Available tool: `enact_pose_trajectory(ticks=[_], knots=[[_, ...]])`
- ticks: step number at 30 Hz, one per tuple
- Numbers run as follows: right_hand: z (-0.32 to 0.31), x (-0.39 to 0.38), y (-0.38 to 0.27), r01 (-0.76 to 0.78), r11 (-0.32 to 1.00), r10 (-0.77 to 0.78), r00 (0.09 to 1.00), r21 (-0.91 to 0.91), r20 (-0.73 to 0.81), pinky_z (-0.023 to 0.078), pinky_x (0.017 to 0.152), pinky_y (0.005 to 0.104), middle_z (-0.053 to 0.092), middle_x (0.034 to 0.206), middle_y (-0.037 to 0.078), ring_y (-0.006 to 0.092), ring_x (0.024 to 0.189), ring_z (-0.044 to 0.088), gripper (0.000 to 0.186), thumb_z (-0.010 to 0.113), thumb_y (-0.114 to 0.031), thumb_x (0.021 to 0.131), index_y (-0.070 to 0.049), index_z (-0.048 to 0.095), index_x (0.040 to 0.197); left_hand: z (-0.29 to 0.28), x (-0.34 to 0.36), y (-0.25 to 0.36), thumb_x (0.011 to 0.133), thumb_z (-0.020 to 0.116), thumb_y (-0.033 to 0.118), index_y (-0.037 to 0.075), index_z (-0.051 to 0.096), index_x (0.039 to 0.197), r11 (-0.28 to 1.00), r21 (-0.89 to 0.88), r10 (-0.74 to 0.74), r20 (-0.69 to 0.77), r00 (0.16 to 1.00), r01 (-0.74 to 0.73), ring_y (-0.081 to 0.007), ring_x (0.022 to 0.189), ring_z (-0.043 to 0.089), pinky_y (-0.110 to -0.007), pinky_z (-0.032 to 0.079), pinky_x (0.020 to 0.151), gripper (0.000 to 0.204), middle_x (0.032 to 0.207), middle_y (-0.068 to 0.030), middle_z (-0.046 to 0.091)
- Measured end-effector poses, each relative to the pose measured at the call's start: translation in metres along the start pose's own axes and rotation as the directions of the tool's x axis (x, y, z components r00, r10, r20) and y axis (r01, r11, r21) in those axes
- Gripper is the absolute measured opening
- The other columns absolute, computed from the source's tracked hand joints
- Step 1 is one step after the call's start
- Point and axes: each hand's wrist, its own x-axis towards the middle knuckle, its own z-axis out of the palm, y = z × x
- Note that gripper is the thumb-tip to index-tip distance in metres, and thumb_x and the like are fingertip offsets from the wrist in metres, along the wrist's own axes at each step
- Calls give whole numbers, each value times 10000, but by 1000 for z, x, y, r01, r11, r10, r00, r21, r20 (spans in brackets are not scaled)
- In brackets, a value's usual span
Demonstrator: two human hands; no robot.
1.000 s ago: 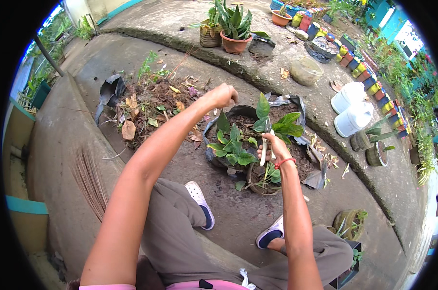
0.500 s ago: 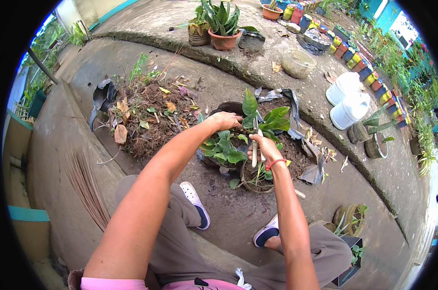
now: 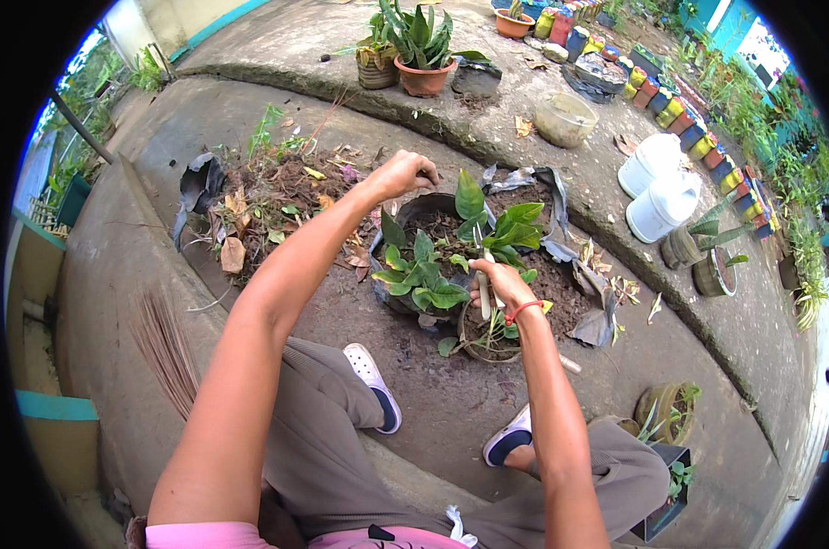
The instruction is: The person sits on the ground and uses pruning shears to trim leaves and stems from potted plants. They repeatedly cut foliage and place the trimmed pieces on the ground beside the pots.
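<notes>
Two hands, one tool, at a black pot

- Black pot [image 3: 424, 204], landmark: on the concrete ground [image 3: 433, 421], in front of the person, soil inside.
- Plant [image 3: 425, 273]: leafy, green with some yellowing, at the pot's near side, leaves over its rim.
- Second clump of leaves [image 3: 515, 231]: at the pot's right edge; I cannot see where it roots.
- Right hand [image 3: 503, 285]: just beside the pot's right side, fingers clamped on the tool; red band [image 3: 522, 312] at the wrist.
- Tool [image 3: 485, 299]: pale handles, metal end pointing away from the person, at the pot's right edge.
- Left hand [image 3: 402, 175]: raised near the pot's far left rim, fingers curled; whether they meet or pinch anything, I cannot tell.
- Small pot [image 3: 481, 355]: just beside the black pot, on its near right, greenery inside.
- Heap [image 3: 286, 215]: soil, roots and dry leaves, left of the black pot.
- Loose soil [image 3: 564, 297], with torn plastic [image 3: 599, 322] about it: right of the black pot.
- White jugs [image 3: 663, 212], two: well apart, to the pot's far right.
- Basin [image 3: 565, 121], clear: beyond the pot, to the right.
- Orange pot [image 3: 425, 80], spiky plant inside: well beyond the black pot.
</notes>
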Motion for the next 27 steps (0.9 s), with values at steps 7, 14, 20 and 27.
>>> enact_pose_trajectory(ticks=[7,14,20,27], knots=[[-12,-15,6,7,966,17,996,-260,90,455,470,276,538,609,74,161,517,543,333,600,-322,733,3,525,731,-94,-80,-74,745,579,72,34,649,846,590,578,-363,-433,825,563,-249,868,607,-317,474,784,128,872,-167,627],[-19,-39,9,22,772,103,982,-636,159,463,540,300,589,657,97,176,576,578,396,592,-365,715,26,586,777,-97,-129,-74,722,537,133,27,645,723,468,575,-587,-366,722,672,-310,775,619,-376,496,701,151,784,-203,619],[-23,-38,35,-56,805,100,994,-590,42,474,524,319,604,644,115,205,548,593,352,547,-298,734,49,589,778,-35,-102,-40,569,726,226,35,653,812,497,638,-762,-2,647,588,-242,813,622,-331,502,713,317,831,-155,632],[-7,-3,80,53,992,-24,970,115,-241,460,477,337,544,588,104,207,510,560,112,493,-64,707,35,532,741,35,-106,-23,717,647,443,-69,598,849,472,-234,-752,395,527,850,-161,588,596,-258,495,491,531,773,-117,610]])
